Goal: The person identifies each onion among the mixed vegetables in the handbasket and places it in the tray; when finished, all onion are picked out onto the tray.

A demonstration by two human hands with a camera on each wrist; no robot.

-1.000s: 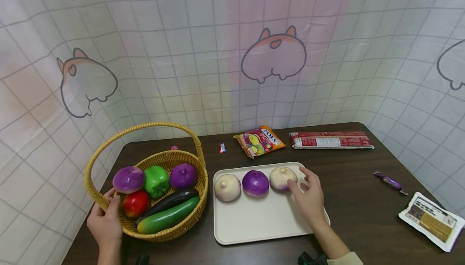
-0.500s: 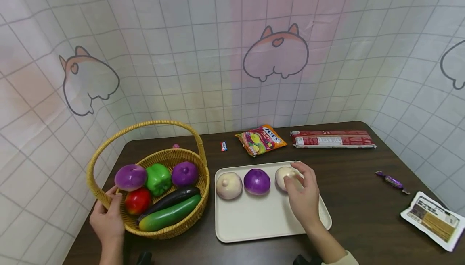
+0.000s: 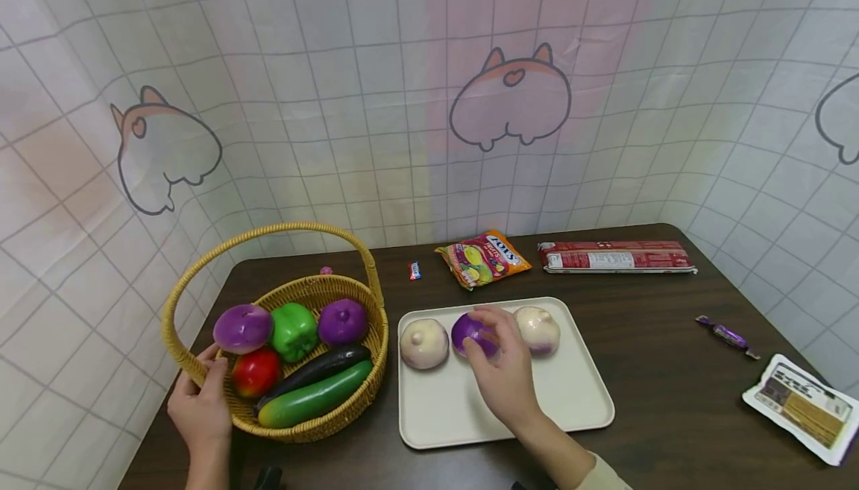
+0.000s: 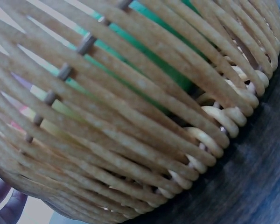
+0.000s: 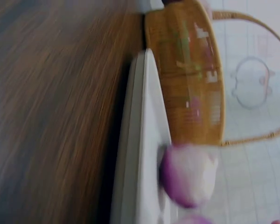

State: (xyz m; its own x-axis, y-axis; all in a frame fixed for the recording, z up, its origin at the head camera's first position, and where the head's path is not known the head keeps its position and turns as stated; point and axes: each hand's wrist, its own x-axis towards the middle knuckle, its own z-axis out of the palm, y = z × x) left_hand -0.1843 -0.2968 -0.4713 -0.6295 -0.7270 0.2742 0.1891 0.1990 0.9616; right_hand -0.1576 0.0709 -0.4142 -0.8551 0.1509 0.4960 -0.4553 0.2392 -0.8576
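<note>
In the head view my left hand point(image 3: 201, 409) grips the rim of a wicker basket point(image 3: 335, 421) by the handle's foot. The basket holds a green bell pepper point(image 3: 294, 331), a round red fruit point(image 3: 256, 372), an eggplant point(image 3: 322, 373), a cucumber point(image 3: 315, 394) and two purple onions point(image 3: 343, 321). My right hand point(image 3: 505, 382) is over the cream tray point(image 3: 436, 419), thumb and fingers curved loosely around a purple onion point(image 3: 463, 330), partly hiding it; firm contact is not visible. White-and-purple onions sit on either side, left point(image 3: 424, 344) and right point(image 3: 539, 330). The right wrist view shows one such onion point(image 5: 191, 175).
Behind the tray on the dark table point(image 3: 644, 371) lie a candy bag point(image 3: 485, 259), a long red packet point(image 3: 617, 258) and a small wrapped sweet point(image 3: 414, 271). A purple-wrapped candy point(image 3: 727, 335) and a white pouch point(image 3: 802, 406) are at the right. A patterned curtain point(image 3: 335, 102) encloses the table.
My right hand has left the right-hand white-and-purple onion, which shifted slightly right and turned, and moved left to the purple onion. The left hand keeps its grip on the basket.
</note>
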